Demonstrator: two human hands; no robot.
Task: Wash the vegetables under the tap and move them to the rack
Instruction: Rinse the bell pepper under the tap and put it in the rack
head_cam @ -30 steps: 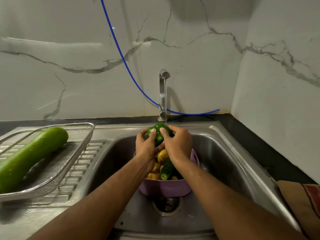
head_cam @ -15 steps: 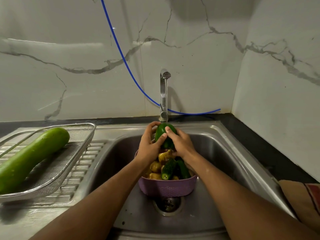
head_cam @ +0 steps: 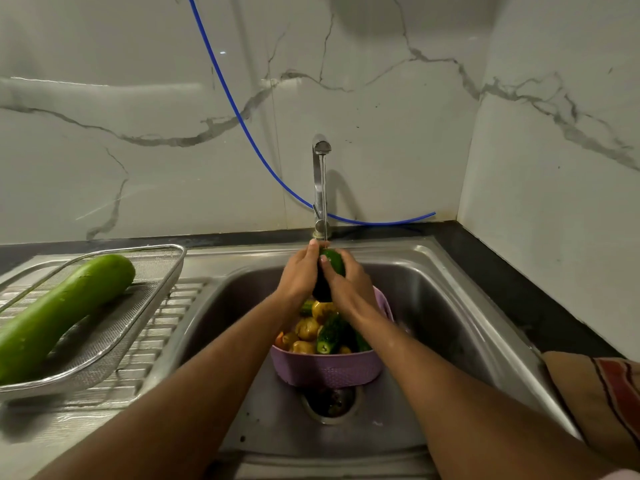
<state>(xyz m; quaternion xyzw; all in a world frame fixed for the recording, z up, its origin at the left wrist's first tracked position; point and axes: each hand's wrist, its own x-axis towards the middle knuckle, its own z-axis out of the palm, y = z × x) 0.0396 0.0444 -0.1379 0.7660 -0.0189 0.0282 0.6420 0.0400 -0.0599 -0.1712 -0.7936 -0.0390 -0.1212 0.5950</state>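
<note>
A blue hose (head_cam: 242, 123) hangs down across the white marble-patterned wall (head_cam: 104, 150) and curves along its foot toward the right corner, just above the dark surface (head_cam: 512, 282). At the right edge of the surface, near the front, lies a folded brown cloth (head_cam: 595, 400) with red and dark stripes. Grey veins run across both wall panels.

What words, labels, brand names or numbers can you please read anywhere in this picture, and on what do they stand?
None: no readable text shows anywhere.
The tap, the sink, the purple basket and the wire rack bear no visible marks.
The striped cloth at the right edge shows a pattern only, no letters.
The green vegetable held under the water carries no sticker that can be seen.
</note>
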